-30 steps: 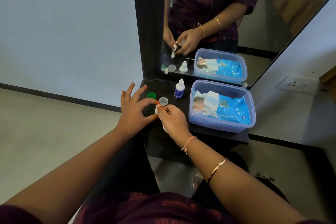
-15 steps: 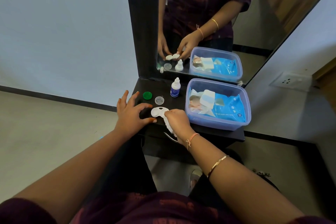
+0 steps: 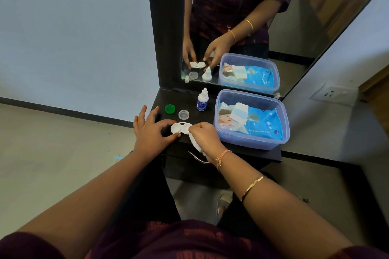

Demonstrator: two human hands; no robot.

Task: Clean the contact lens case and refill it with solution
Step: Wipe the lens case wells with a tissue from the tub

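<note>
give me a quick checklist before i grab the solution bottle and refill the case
1. Lens case flat on the shelf, with the left hand holding its left end: ok.
2. Lids off: the green cap and clear cap lie on the shelf beyond the case: ok.
3. Wells free of the wipe: not ok, it sits against the case's right well.
4. Right hand free for the bottle: not ok, it grips the wipe.
5. Solution bottle upright, just behind the caps: ok.
6. Wells clean and dry: cannot tell.
</note>
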